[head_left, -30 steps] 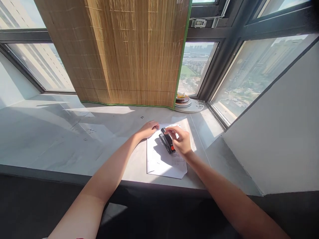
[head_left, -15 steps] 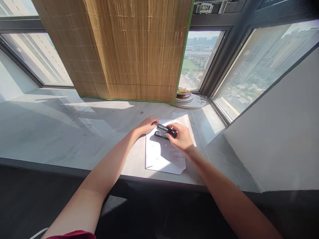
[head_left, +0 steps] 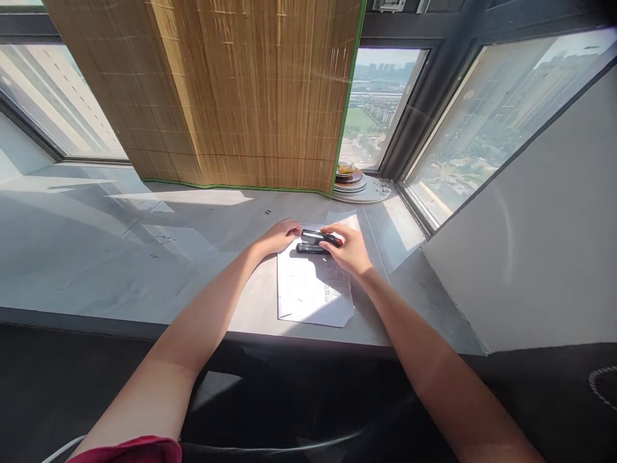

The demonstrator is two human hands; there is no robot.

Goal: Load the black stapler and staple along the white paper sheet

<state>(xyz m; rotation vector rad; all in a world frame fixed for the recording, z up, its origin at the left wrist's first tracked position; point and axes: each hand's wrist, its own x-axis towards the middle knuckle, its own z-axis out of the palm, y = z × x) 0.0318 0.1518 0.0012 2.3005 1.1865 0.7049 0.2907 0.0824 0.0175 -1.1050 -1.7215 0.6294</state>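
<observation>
Though slim, glossy black stapler (head_left: 313, 237) in right hand (head_left: 351, 249), over flat paper (head_left: 311, 289).

Dark red left sleeve (head_left: 128, 451) with curved hem (head_left: 154, 440); left hand (head_left: 279, 236) and right hand (head_left: 351, 247) bare.

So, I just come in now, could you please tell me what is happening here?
A person is handling a black stapler over some white paper on a window sill. The right hand grips the stapler, its open front end pointing left, towards the left hand. That hand is at the paper's far left corner; whether it pinches the paper is hard to tell. A stack of plates sits farther back, by the window.
</observation>
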